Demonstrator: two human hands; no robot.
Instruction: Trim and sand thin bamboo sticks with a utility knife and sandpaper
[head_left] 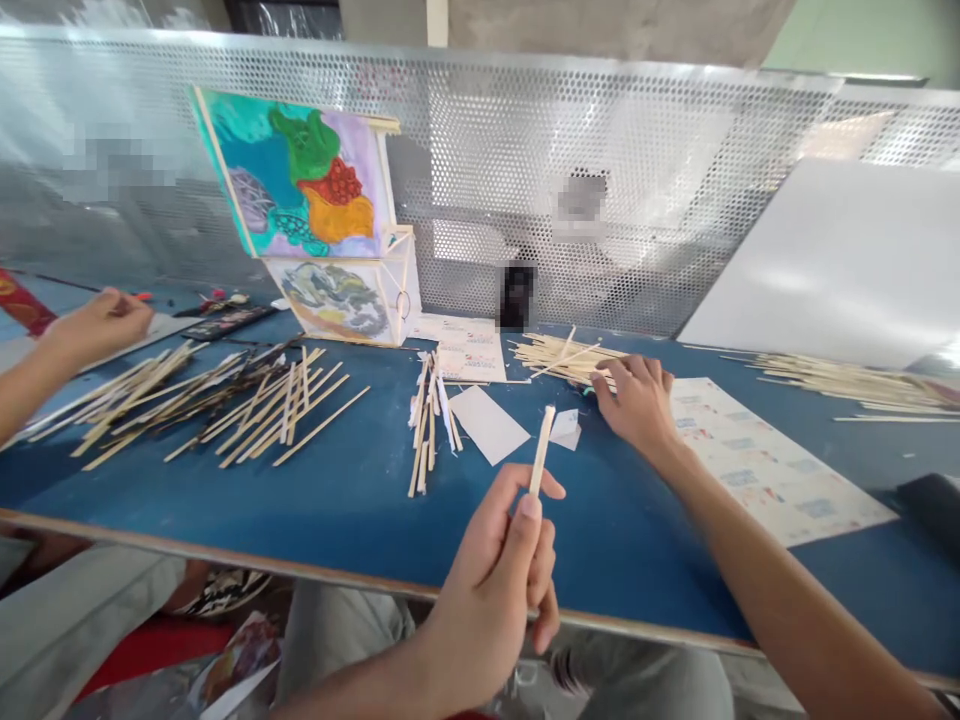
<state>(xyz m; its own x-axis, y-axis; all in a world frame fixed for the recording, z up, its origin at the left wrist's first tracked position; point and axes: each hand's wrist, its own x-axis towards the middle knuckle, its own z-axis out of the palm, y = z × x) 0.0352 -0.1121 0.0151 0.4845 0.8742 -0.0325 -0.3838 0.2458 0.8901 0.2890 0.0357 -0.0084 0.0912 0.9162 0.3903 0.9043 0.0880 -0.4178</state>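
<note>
Upright between the thumb and fingers of my left hand (514, 560) is a short, pale wooden stick (541, 450). White material shows at its upper tip. My right hand (637, 395) reaches across the table to the near right end of a pile of wooden sticks (559, 352). Its bent fingers are a little apart and lie at the sticks; nothing shows as held, though the fingertips are partly hidden. Just left of this hand is a small folded piece of white paper (566, 428). A blank white card (489, 425) lies farther left, beside several short sticks (424, 430).
Another person's hand (112, 325) is at the far left, above scattered sticks (289, 415). A painted panel structure (300, 190) stands by the perforated metal screen (637, 200). A printed sheet (780, 465) and more sticks (840, 380) lie to the right on the blue table (315, 520).
</note>
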